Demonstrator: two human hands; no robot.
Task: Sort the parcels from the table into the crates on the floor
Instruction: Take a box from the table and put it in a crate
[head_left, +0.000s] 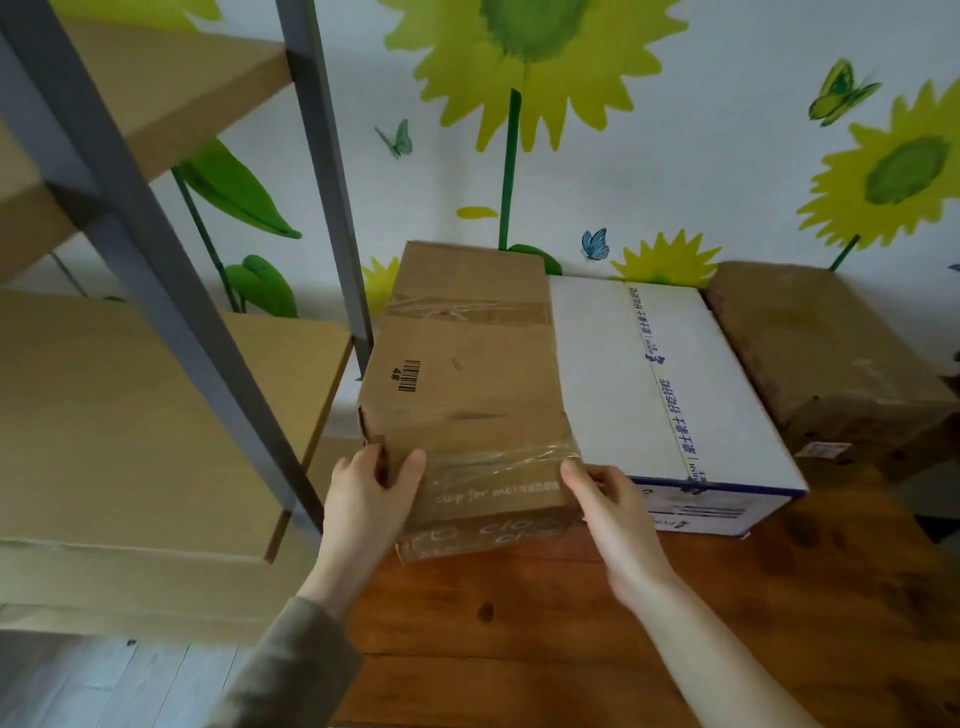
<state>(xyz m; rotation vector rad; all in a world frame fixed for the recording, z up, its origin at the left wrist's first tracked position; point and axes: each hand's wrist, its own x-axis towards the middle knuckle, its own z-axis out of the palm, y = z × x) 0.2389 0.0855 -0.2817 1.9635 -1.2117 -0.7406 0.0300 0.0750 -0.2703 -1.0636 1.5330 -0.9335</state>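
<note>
now, entry: a long brown cardboard parcel (467, 384) with clear tape bands and a small barcode lay along the left edge of the dark wooden desk (519, 623), far end toward the back edge. could not tell whether its near end rested on the wood or was raised.

left hand (371, 493) gripped the parcel's near left corner, thumb on top over the tape, fingers curled round the left side. right hand (608, 506) held the near right corner, thumb on the tape, fingers tucked down the side, mostly hidden.

a white cardboard box with blue print (649, 384) sat touching the parcel's right side, at the middle of the back edge. a second brown cardboard box (810, 353) stood at the back right corner, just beside the white one.

a grey metal shelf rack with tan boards (156, 234) stood off the desk's left edge. a grey-green sleeve (291, 665) covered the left forearm.
</note>
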